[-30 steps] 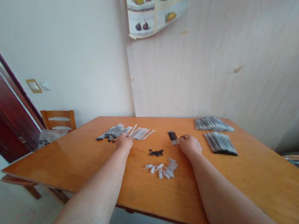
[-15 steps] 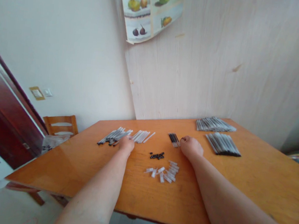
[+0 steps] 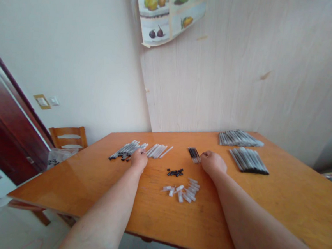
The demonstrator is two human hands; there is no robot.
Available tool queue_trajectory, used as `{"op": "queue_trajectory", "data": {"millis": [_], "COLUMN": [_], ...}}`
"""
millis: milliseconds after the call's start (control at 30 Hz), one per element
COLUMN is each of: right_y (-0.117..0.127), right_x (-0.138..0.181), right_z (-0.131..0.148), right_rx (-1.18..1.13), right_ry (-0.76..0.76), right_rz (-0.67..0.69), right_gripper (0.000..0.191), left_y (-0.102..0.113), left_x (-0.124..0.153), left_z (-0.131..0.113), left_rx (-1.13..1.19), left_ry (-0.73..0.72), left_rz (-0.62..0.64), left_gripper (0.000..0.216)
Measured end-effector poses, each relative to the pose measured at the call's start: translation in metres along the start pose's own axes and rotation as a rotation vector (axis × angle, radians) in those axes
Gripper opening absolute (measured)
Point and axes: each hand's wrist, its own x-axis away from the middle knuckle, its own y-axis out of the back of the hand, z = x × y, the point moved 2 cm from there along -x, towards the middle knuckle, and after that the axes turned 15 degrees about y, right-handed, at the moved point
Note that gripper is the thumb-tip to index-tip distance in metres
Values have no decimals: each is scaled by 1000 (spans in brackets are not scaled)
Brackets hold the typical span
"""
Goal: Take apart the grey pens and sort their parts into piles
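Note:
My left hand [image 3: 139,159] is at the right side of a pile of pale pen barrels with black ends [image 3: 126,151], its fingers curled in. Whatever those fingers hold is hidden. My right hand [image 3: 213,163] rests on its side with fingers closed, beside a short row of dark, pale-ended pen refills [image 3: 193,155]. Its fingertips touch or nearly touch the rightmost one; a grip cannot be made out. Plain white tubes [image 3: 156,150] lie to the right of my left hand. Between my forearms are small black plugs [image 3: 175,172] and translucent caps [image 3: 190,190].
Two stacks of grey pens, a rear stack [image 3: 239,138] and a front stack [image 3: 249,160], lie at the right of the wooden table [image 3: 101,190]. A wooden chair [image 3: 67,136] with a plastic bag stands beyond the left edge. A wall closes off the back.
My left hand has shifted very slightly left at the pen barrels. My right hand stays by the dark refills. The whole view has tilted a little.

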Motion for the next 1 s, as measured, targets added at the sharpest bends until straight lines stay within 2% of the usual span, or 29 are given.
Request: {"op": "queue_trajectory", "data": {"millis": [300,433,600,1000], "right_y": [0,-2,-2,0], "right_x": [-1,-2,-3,-1], "right_z": [0,-1,-2,0], "right_rx": [10,26,38,43], "right_ry": [2,6,0,6], "right_rz": [4,15,19,17], "right_gripper": [36,37,39,38], "left_y": [42,53,57,57], "left_x": [-19,-14,0,2], "left_z": [27,29,19,17], "left_rx": [-57,-215,-389,-524], "left_ry": [30,41,49,42], "left_rz": [-147,-178,-177,-140], "left_gripper": [30,29,30,32]}}
